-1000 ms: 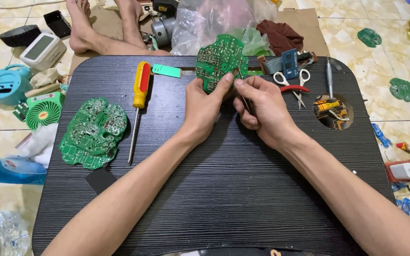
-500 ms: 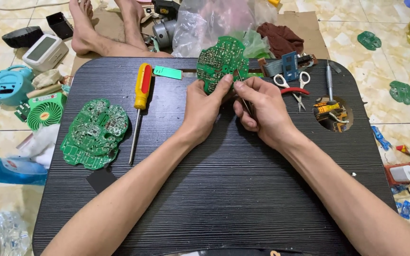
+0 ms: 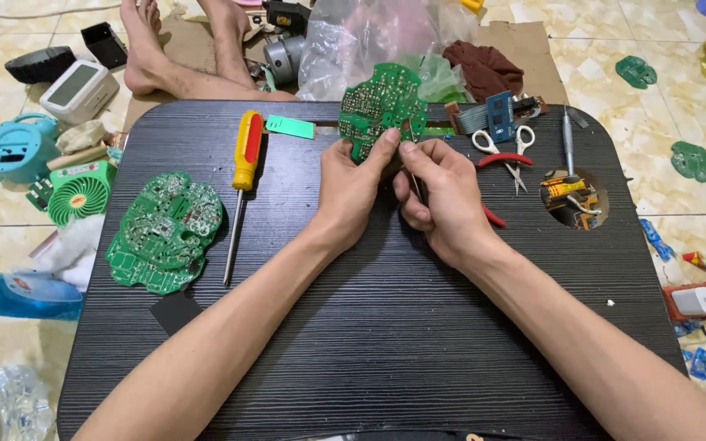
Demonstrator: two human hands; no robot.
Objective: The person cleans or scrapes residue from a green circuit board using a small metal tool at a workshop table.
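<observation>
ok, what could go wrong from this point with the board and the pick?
1. The left hand pinches the green circuit board only at its lower edge, raised off the black table; pushing with the thin tool in the right hand could twist it loose.
2. The tool's tip sits close to the left fingertips; a slip might jab them.
3. The open hole in the table could swallow loosened parts.

Left hand: gripping green circuit board upright.
Right hand: pinching thin metal tool against board.
</observation>
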